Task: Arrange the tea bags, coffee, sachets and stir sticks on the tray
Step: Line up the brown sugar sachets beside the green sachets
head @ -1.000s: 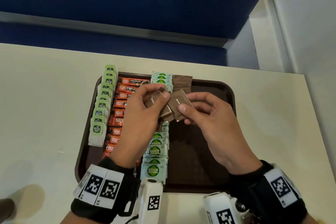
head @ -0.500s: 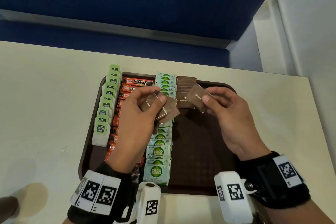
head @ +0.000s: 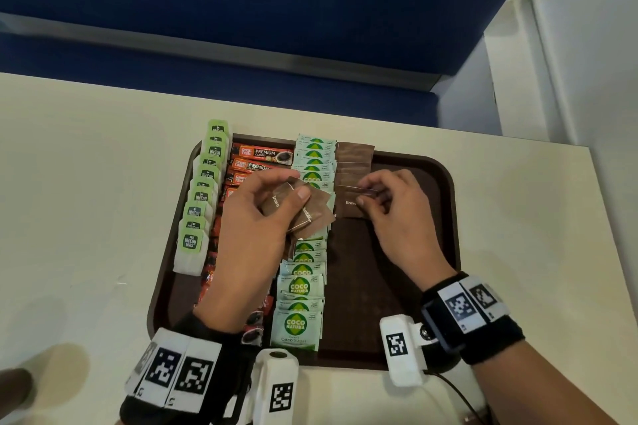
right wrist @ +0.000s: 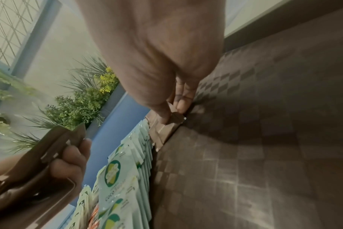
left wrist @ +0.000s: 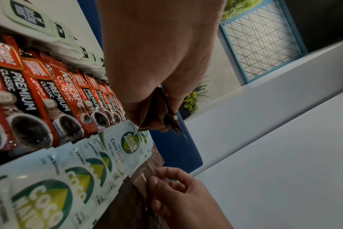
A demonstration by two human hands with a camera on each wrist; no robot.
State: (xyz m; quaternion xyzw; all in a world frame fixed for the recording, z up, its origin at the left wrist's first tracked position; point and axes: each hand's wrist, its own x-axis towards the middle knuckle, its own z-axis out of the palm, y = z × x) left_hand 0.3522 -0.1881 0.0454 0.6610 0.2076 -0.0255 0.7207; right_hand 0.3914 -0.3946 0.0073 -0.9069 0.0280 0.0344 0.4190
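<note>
At the centre of the head view, a fan of brown sachets [head: 303, 214] is pinched in the left hand [head: 257, 217] above the tray [head: 445, 203]. Its grip hides much of the coffee sticks [head: 262, 155] and coco sugar sachets [head: 300, 290]. The right hand [head: 397, 214] pinches one brown sachet [head: 348, 203] at the near end of the brown row, its print half covered. Tea bags [head: 200, 197] line the tray's left edge, upper left overhanging the worktop [head: 86, 200].

Glossy foil coffee sticks [head: 262, 157], matt brown paper sachets [head: 354, 152], textured plastic tray [head: 445, 183]
</note>
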